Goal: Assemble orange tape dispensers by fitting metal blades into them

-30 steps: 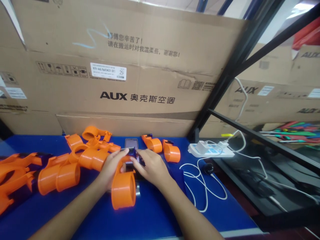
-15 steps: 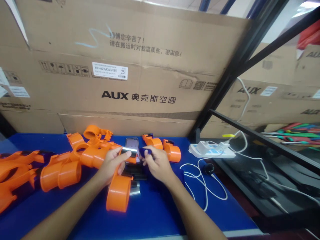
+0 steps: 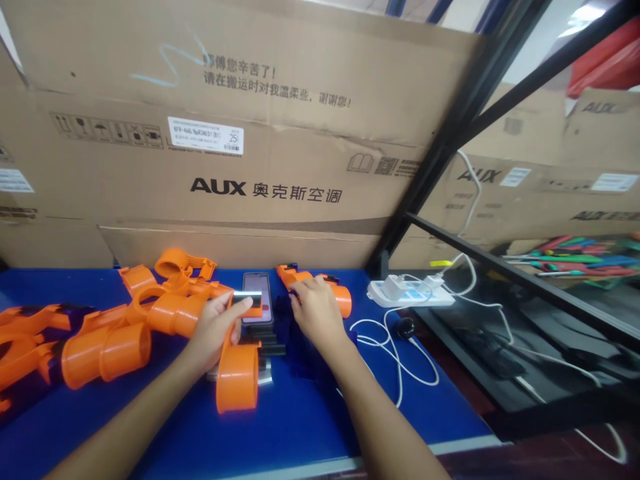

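My left hand grips an orange tape dispenser, its round hub hanging toward me. A black strip with a silver edge lies across the dispenser's upper end, under my thumb. My right hand is apart from it, over dark blue pieces on the table. Its fingers curl down, and anything between them is hidden. Black strips and silver ones lie just beyond the held dispenser. Behind my right hand are more orange dispensers, partly covered by it.
Several orange dispensers are heaped on the left of the blue table. A phone lies at the back. A white power strip and loose cables are at the right, beside a black metal frame. A large carton stands behind.
My right hand has drawn away from the dispenser to the right, and the small dark blue piece in its fingers no longer shows. My left hand still holds the dispenser. The view has shifted slightly.
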`<state>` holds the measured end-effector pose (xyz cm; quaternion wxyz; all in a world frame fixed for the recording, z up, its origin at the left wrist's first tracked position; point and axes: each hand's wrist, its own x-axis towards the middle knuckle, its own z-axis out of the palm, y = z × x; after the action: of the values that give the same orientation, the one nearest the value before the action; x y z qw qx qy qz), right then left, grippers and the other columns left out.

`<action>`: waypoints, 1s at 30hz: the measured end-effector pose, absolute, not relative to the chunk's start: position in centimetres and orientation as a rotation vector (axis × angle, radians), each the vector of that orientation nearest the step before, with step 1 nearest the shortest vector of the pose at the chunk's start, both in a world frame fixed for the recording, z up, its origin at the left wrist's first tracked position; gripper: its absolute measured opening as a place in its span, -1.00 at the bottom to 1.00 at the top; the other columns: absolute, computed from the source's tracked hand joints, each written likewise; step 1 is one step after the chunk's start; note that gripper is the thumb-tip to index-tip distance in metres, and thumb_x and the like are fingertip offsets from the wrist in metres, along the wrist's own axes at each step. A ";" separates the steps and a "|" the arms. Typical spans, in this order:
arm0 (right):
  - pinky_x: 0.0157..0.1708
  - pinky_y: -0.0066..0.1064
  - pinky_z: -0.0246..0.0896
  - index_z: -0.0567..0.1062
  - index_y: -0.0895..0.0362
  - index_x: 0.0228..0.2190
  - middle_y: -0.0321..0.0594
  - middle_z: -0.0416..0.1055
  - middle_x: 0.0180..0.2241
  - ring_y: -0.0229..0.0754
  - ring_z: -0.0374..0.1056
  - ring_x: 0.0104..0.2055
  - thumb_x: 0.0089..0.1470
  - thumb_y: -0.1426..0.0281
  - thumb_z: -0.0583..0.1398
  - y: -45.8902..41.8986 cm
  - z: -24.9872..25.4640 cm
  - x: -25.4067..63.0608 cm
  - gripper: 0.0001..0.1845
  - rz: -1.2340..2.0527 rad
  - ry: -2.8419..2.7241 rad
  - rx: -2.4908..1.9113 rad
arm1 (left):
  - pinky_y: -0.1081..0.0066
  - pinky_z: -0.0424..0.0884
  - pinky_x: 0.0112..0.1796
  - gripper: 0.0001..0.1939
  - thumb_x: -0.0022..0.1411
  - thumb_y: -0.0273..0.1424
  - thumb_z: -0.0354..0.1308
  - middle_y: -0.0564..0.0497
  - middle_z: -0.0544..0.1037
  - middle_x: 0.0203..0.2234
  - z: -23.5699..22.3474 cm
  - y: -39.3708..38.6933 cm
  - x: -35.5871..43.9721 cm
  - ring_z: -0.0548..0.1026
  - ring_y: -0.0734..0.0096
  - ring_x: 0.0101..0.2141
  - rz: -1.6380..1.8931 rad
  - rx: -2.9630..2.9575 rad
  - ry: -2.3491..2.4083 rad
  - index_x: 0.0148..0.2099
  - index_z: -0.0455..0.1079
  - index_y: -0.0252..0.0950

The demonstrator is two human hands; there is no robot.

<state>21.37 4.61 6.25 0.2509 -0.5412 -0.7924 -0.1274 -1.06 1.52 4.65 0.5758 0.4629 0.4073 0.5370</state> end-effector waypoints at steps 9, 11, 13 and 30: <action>-0.06 -0.09 0.27 0.62 0.12 -0.23 0.01 0.50 -0.28 0.07 0.29 -0.21 0.20 0.52 0.21 4.6 6.0 21.8 -0.83 -0.445 -2.107 -1.471 | 0.52 0.08 -0.66 -0.68 0.19 -0.14 0.38 0.19 0.29 -0.81 4.1 1.7 -1.0 0.18 0.55 -0.76 1.239 1.097 0.966 -0.29 0.39 -0.24; -0.06 -0.09 0.26 0.62 0.13 -0.23 0.01 0.52 -0.26 0.06 0.30 -0.21 0.21 0.52 0.20 4.5 6.2 21.8 -0.82 -0.375 -2.102 -1.454 | 0.53 0.09 -0.66 -0.69 0.19 -0.15 0.38 0.19 0.29 -0.81 4.0 1.7 -1.0 0.18 0.55 -0.76 1.238 1.094 0.965 -0.29 0.38 -0.24; -0.07 -0.10 0.26 0.61 0.12 -0.23 -0.02 0.53 -0.25 0.05 0.32 -0.19 0.23 0.52 0.18 4.4 6.5 21.6 -0.81 -0.282 -2.086 -1.400 | 0.54 0.09 -0.66 -0.69 0.18 -0.16 0.39 0.19 0.30 -0.81 4.0 1.7 -0.9 0.19 0.56 -0.76 1.231 1.083 0.969 -0.29 0.39 -0.24; -0.05 -0.17 0.41 0.56 0.08 0.00 -0.11 0.55 -0.14 -0.07 0.46 -0.12 0.33 0.30 0.19 1.9 7.7 18.9 -0.73 0.154 -2.172 -0.861 | 0.52 0.16 -0.64 -0.68 0.18 -0.12 0.38 0.20 0.30 -0.78 4.0 1.3 -0.3 0.20 0.56 -0.75 1.236 1.102 0.972 -0.26 0.44 -0.24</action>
<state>18.92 1.86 7.73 0.3893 -0.3387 -0.8545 0.0605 -0.32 1.32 4.02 0.5736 0.4700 0.4146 0.5274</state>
